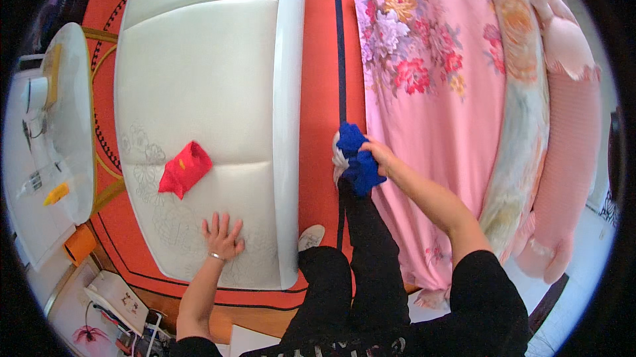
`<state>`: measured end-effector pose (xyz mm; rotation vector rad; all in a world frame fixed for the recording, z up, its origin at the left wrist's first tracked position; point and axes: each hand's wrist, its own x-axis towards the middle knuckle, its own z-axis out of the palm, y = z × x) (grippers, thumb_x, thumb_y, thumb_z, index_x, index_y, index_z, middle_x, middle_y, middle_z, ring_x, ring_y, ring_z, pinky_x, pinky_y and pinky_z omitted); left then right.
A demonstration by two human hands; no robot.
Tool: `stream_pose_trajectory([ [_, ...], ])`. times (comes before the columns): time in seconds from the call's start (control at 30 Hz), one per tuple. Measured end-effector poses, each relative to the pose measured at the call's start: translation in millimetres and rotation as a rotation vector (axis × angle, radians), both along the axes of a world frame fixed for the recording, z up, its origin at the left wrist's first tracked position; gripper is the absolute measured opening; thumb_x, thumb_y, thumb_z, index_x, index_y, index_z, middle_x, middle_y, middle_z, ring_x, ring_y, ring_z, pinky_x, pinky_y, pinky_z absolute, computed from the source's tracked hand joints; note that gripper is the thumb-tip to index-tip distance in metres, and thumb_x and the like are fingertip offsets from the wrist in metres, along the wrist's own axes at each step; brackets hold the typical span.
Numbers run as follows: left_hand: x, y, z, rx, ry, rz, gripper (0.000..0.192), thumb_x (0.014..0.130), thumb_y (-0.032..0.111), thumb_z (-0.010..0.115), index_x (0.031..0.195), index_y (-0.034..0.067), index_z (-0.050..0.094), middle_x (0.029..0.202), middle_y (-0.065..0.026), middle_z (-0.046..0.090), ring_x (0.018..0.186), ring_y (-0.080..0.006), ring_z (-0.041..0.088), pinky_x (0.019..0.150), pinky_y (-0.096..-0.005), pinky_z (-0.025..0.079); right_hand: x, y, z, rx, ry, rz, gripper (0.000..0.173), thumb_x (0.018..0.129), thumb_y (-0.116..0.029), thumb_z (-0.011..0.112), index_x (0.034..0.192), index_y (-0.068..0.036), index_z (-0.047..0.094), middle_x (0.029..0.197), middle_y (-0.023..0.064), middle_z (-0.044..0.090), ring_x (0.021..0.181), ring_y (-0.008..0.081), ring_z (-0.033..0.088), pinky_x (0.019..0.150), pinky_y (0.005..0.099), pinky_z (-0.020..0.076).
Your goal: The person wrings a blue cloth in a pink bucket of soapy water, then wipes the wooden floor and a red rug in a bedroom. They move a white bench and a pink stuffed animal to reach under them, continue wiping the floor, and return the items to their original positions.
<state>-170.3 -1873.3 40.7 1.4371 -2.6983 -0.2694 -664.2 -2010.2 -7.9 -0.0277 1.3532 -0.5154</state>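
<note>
My left hand (223, 240) lies palm down, fingers spread, on the cream padded upholstery (213, 78), which looks like a couch or bench. It holds nothing, and a bracelet circles the wrist. Ahead of it a crumpled red cloth (185, 170) with a small yellow mark rests on the same padding. My right hand (380, 155) grips a bunched blue cloth (365, 170) beside the pink bedding, above my outstretched leg. That cloth partly hides a pale shoe (340, 163) on my foot.
Pink floral bedding (432, 123) hangs on the right, with a long pink plush cushion (571, 123) behind. Red carpet (320, 83) with a dark stripe runs between. At left stands a white-topped table (74, 148), near a yellow bottle (57, 193) and an orange bin (79, 245).
</note>
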Motion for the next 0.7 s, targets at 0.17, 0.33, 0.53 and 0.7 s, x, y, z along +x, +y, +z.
stream_pose_trajectory([
  [0.17, 7.0, 4.2, -2.8, -0.055, -0.028, -0.033, 0.047, 0.086, 0.049, 0.036, 0.124, 0.029, 0.055, 0.139, -0.0125, 0.040, 0.130, -0.0361, 0.032, 0.105, -0.0599, 0.016, -19.5, -195.4, -92.5, -0.335, 0.157, 0.290, 0.045, 0.070, -0.003, 0.052, 0.114, -0.009, 0.055, 0.084, 0.0060, 0.061, 0.068, 0.0179, 0.058, 0.060, 0.0333, 0.0499],
  [0.33, 13.1, 13.4, 0.7, 0.042, -0.074, -0.046, 0.051, 0.088, 0.047, 0.030, 0.134, 0.029, 0.044, 0.149, -0.0126, 0.023, 0.136, -0.0403, 0.018, 0.105, -0.0643, 0.011, -28.7, -441.1, -175.2, -0.747, 0.653, 0.824, 0.048, 0.074, -0.016, 0.055, 0.122, -0.008, 0.052, 0.085, 0.0094, 0.063, 0.072, 0.0195, 0.062, 0.066, 0.0343, 0.0520],
  [0.53, 14.1, 17.8, 5.2, 0.066, -0.126, -0.055, 0.059, 0.091, 0.055, 0.021, 0.145, 0.031, 0.022, 0.152, -0.0117, 0.014, 0.138, -0.0397, 0.012, 0.105, -0.0646, 0.008, -25.9, -474.9, -274.4, -1.015, 1.515, 1.186, 0.052, 0.079, -0.030, 0.059, 0.128, -0.017, 0.047, 0.119, 0.0196, 0.053, 0.102, 0.0337, 0.056, 0.085, 0.0431, 0.0485],
  [0.7, 11.9, 19.1, 2.8, 0.084, -0.078, -0.039, 0.054, 0.089, 0.052, 0.026, 0.138, 0.031, 0.033, 0.152, -0.0117, 0.015, 0.138, -0.0399, 0.014, 0.105, -0.0650, 0.008, -31.2, -322.6, -248.3, -1.018, 1.299, 1.235, 0.063, 0.071, -0.049, 0.069, 0.128, -0.030, 0.048, 0.134, 0.0142, 0.040, 0.121, 0.0386, 0.037, 0.087, 0.0571, 0.0420],
])
